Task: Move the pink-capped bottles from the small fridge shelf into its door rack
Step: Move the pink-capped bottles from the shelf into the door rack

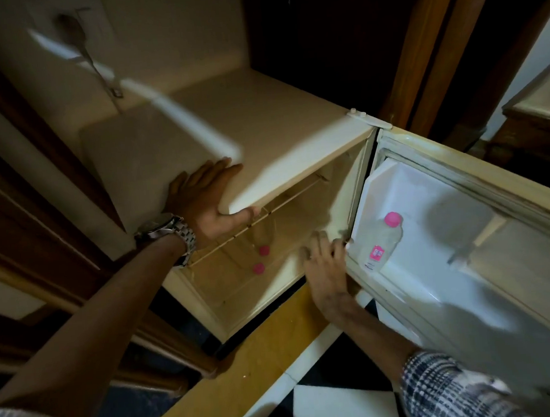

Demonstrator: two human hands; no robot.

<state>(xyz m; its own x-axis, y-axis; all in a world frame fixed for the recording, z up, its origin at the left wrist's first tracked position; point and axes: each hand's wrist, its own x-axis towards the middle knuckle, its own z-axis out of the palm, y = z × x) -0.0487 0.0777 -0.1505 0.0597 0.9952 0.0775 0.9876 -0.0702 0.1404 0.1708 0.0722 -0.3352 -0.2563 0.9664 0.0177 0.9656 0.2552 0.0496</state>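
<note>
A small cream fridge (pixel 262 137) stands open, its door (pixel 466 260) swung out to the right. One clear bottle with a pink cap (pixel 385 239) stands in the door rack. Inside, two more pink caps (pixel 264 250) (pixel 258 268) show on the fridge shelf below a wire rack. My left hand (pixel 208 206), with a metal watch at the wrist, grips the front edge of the fridge top. My right hand (pixel 326 266) hovers at the fridge opening near the hinge side, fingers spread and blurred, holding nothing.
A wooden ledge (pixel 261 355) runs along the front under the fridge. Dark wooden panels stand to the left and behind. A black and white tiled floor (pixel 339 405) shows at the bottom. A wall socket with a cable (pixel 72 27) sits above the fridge.
</note>
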